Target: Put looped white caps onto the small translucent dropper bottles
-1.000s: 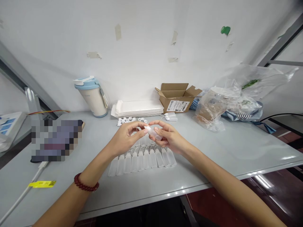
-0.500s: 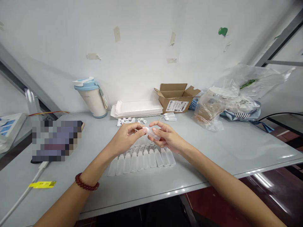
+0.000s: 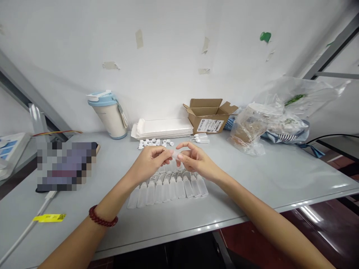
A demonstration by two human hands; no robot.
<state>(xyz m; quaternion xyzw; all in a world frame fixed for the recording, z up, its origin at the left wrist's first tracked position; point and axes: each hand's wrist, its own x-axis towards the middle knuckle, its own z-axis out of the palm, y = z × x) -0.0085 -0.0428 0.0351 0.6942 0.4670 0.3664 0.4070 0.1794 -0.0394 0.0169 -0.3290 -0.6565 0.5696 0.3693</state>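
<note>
A small translucent plastic squeeze bottle [image 3: 175, 154] is held in the air between my two hands, above the table. My right hand [image 3: 201, 161] grips its body between thumb and fingers, index finger raised. With thumb and fingertips, my left hand [image 3: 148, 161] pinches the bottle's top end; the fingers mostly hide that end. Below them lies a row of similar bottles [image 3: 166, 191], white tops pointing away from me, with thin tubes or strips at the tops. More bottles behind that row are partly covered by my hands. Several loose white caps [image 3: 153, 142] lie just beyond.
At the back stand a tumbler [image 3: 109, 116], a stack of white trays [image 3: 165, 129] and an open cardboard box [image 3: 210, 121]. A few bottles [image 3: 202, 139] lie before the box. Plastic bags [image 3: 249, 130] sit right. A blurred-out device [image 3: 67, 168] with a cable lies left.
The bottle has turned in my hands, and less of its body shows. My right fingers have shifted round it. The rows on the table are unchanged.
</note>
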